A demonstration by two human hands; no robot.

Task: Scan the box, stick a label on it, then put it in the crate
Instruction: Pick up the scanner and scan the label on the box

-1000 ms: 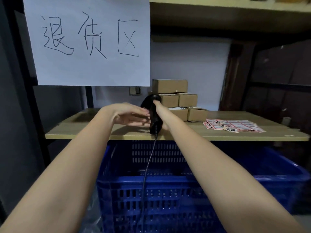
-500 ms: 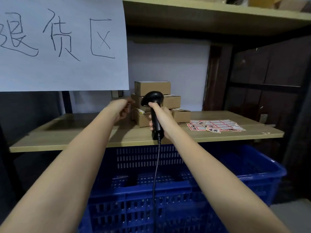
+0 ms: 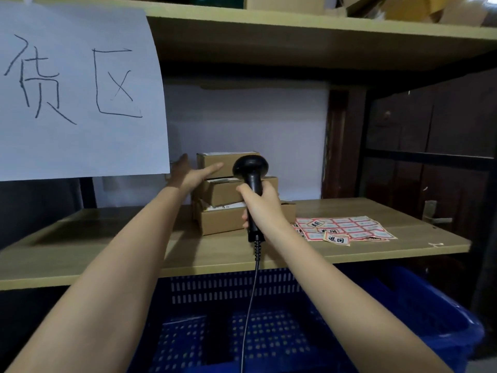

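Note:
A stack of small brown cardboard boxes stands at the back of the wooden shelf (image 3: 80,254). The top box (image 3: 217,161) lies across the pile. My left hand (image 3: 189,173) is spread open, fingers against the left front of that top box. My right hand (image 3: 259,203) grips the handle of a black corded barcode scanner (image 3: 251,170), held upright in front of the stack, its head hiding part of the boxes. Sheets of red-bordered labels (image 3: 347,228) lie on the shelf to the right. A blue plastic crate (image 3: 419,305) sits below the shelf.
A large white paper sign (image 3: 75,98) with handwritten characters hangs at upper left, its lower edge near my left hand. An upper shelf board (image 3: 295,41) runs overhead with cardboard on top. A dark door with a handle (image 3: 433,218) is at the right.
My left hand has gone from a loose curl beside the stack to an open reach against the top box. The scanner has risen slightly, and the view has moved closer and to the right.

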